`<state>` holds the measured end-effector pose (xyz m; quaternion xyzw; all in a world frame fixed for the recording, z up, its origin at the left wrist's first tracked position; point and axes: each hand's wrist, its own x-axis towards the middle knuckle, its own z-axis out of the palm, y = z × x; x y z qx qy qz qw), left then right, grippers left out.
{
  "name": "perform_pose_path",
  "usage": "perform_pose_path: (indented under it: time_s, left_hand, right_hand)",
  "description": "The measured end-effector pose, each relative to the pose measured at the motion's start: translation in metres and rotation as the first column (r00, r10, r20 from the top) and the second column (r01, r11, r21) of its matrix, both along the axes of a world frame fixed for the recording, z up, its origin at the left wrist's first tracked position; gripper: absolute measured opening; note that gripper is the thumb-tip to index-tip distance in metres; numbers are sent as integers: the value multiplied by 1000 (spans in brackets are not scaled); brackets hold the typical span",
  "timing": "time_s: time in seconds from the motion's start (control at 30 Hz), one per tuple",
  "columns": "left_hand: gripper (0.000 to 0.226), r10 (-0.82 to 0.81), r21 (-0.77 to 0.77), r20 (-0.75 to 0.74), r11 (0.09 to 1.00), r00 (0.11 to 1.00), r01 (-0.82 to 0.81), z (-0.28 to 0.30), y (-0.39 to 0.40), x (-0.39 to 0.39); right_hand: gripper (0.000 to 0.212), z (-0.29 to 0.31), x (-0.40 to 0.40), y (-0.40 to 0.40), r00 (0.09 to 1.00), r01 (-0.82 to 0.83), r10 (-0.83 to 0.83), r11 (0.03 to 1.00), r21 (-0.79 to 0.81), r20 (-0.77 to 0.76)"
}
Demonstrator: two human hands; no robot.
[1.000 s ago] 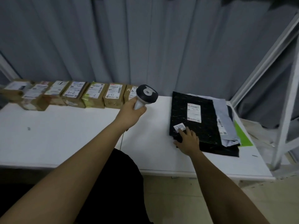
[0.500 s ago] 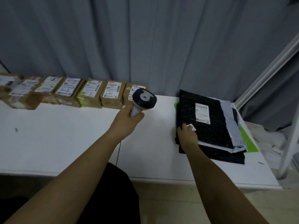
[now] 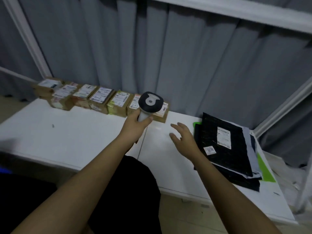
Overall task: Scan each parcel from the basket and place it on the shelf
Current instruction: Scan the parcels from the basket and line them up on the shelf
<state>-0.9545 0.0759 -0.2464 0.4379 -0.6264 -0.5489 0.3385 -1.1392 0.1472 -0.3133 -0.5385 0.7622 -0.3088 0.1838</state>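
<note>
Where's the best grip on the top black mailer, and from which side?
Probably the black mailer's near-left corner by the small white sticker, approached from the left, where the free right hand hovers. It lies flat atop the stack, and that edge overhangs bare shelf, so fingers could slip under.

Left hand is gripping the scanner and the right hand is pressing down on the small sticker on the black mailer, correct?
Not quite. The head view shows the right hand open above the white shelf, beside the black mailer, off its small sticker. The left hand does grip the scanner.
</note>
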Motion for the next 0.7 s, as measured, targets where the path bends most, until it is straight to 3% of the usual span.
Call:
perform_pose_path:
  time_s: [0.17, 0.3, 0.43, 0.6, 0.7]
  left_hand:
    - [21, 78, -29, -107, 996, 991, -82, 31, 0, 69]
    - [28, 125, -69, -171, 988, 977, -138, 54, 5, 136]
    - [28, 170, -23, -273, 983, 947, -183, 66, 13, 210]
    - [29, 272, 48, -230, 962, 934, -268, 52, 23, 317]
    - [32, 413, 100, -176, 910, 893, -401, 34, 22, 382]
  right_hand:
    - [32, 81, 101, -19, 918, -136, 206, 967, -218, 339]
    - [33, 115, 192, -33, 779, -340, 443, 893, -295, 443]
    - [28, 129, 275, -47, 639, -454, 553, 832, -319, 534]
    - [20, 121, 374, -67, 620, -505, 548, 826, -249, 562]
    - [23, 108, 427, -79, 643, -532, 542, 824, -193, 542]
